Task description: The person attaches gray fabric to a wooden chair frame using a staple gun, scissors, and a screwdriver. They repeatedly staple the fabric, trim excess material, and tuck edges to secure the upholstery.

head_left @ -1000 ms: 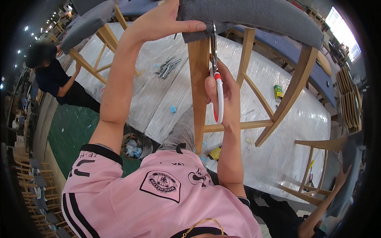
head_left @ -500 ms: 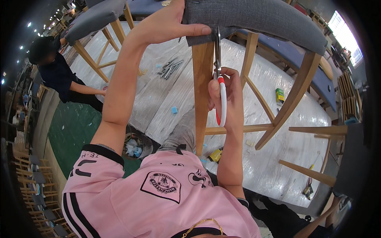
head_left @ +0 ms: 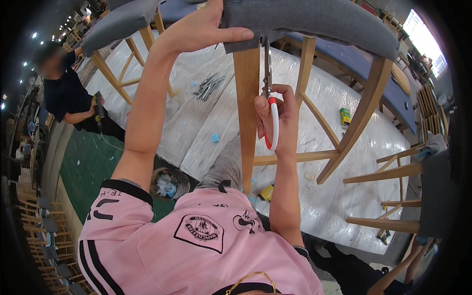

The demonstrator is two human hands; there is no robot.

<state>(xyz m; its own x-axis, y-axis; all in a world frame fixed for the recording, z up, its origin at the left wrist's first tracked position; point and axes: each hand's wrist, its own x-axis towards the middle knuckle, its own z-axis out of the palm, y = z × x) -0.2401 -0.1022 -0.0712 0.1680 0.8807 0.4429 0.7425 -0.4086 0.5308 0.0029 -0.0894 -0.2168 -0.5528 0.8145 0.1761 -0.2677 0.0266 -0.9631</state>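
Observation:
A wooden chair with a grey fabric-covered seat [head_left: 314, 19] stands tilted over the worktable in front of me. My left hand [head_left: 209, 32] grips the seat's left corner, the thumb lying along the fabric and the other fingers partly out of sight. Below the thumb, a loose flap of grey fabric [head_left: 242, 45] hangs over the top of the nearest wooden leg [head_left: 245, 98]. In my right hand [head_left: 282, 118] are scissors [head_left: 274, 123] with red and white handles. Their blades point up beside that leg, the tips at the fabric's edge next to a small cut.
Plastic film covers the worktable [head_left: 196, 128], which bears metal strips [head_left: 210, 87], a blue foam block [head_left: 215, 138] and a green-yellow box [head_left: 345, 118]. A scrap bin [head_left: 169, 183] stands below. Another chair [head_left: 118, 27] is at left, near a co-worker [head_left: 64, 88]; more chair legs [head_left: 383, 174] reach in from the right.
My right hand and the scissors have come slightly down and left. The co-worker at left has straightened and now holds a hand tool with a hose. Another chair has appeared at right.

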